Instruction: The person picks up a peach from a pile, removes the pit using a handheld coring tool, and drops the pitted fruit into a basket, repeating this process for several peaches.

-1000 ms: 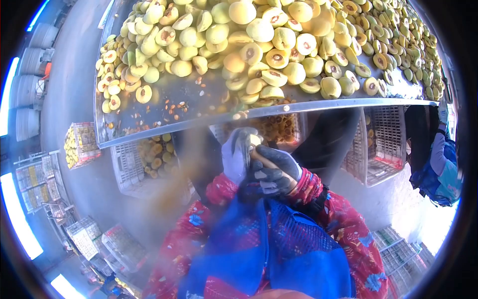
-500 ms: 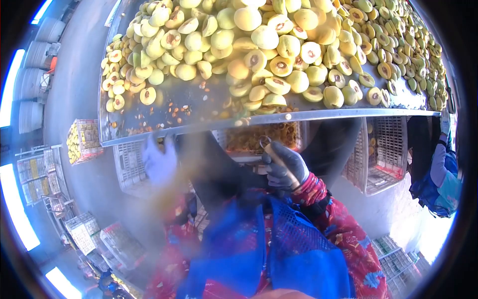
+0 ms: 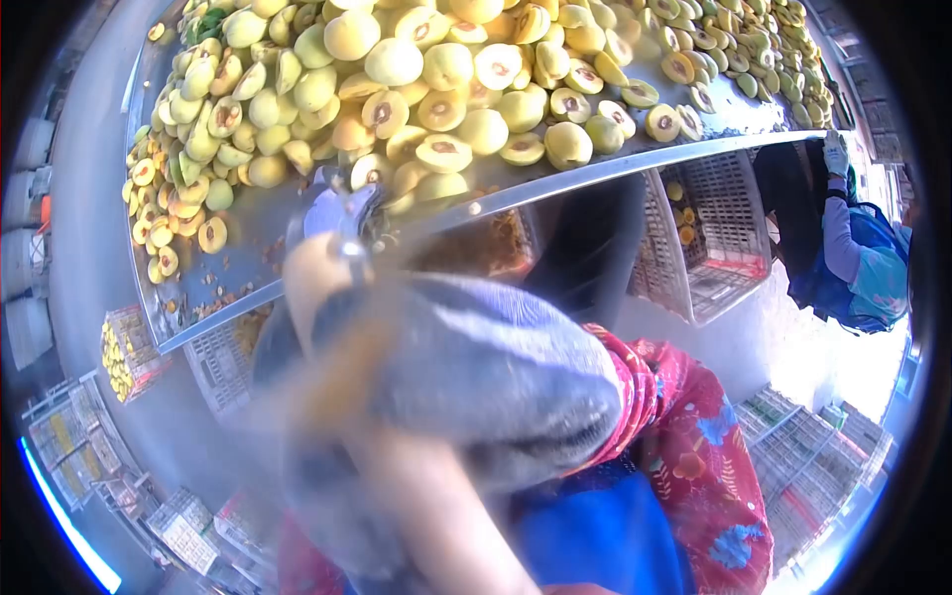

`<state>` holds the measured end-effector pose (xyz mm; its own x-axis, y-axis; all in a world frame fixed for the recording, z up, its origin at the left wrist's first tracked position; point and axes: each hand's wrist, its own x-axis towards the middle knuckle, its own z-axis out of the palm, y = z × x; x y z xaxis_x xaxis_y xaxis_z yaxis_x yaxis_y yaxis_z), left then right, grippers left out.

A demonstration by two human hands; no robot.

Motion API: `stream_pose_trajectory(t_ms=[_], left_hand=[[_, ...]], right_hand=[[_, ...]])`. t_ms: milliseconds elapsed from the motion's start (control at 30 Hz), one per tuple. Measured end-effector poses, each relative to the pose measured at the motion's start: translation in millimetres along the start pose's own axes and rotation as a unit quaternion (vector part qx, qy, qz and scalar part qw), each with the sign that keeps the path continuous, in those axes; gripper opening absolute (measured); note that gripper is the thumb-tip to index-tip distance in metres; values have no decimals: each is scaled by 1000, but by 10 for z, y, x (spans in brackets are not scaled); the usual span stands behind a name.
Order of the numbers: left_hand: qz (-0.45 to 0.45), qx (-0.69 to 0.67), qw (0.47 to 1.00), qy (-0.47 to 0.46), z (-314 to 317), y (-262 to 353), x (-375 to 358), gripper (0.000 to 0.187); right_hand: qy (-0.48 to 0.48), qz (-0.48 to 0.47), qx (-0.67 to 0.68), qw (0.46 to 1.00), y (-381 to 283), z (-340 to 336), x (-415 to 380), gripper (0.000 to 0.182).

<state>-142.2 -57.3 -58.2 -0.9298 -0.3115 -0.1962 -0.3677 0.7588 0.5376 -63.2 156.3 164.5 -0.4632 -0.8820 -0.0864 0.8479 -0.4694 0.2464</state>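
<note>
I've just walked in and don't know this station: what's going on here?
A person works at a metal table heaped with stone fruit halves, possibly peaches. Their gloved right hand, close to the camera, grips a wooden-handled tool. The left hand is at the table's near edge beside the fruit; whether it holds a piece is unclear. At far right, another person's gloved hand is at the table edge.

Fruit (image 3: 486, 134) at 12 o'clk: yel-grn skins; cut faces pale yel w/ red-brn centres. Tabletop (image 3: 263, 213): silver-gry. R hand (image 3: 486, 372): gry glove w/ whitish streaks; tool (image 3: 426, 496): tan hdl. L hand (image 3: 342, 210): lavender. Sleeve (image 3: 699, 456) at 4: red w/ blue + orange flowers. Apron (image 3: 605, 526) at 5: blue. Co-worker (image 3: 863, 238) at 3: blue, turq., lavender, blk. Crate (image 3: 662, 248) btwn 2 + 3: off-wht w/ red.
</note>
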Motion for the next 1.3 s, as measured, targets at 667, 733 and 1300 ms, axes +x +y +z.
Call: stream_pose_trajectory(t_ms=[667,733,1300], left_hand=[[-152,-651,722,-177,-302,367,-1270,48],[-182,-594,766,-162,-264,420,-1289,50],[5,-595,797,-101,-20,124,-1397,34]], right_hand=[[156,-278,-866,384,-261,-1210,-303,26],[155,-289,-882,339,-225,-1273,-266,27],[215,-218,-879,367,9,-1495,-174,29]])
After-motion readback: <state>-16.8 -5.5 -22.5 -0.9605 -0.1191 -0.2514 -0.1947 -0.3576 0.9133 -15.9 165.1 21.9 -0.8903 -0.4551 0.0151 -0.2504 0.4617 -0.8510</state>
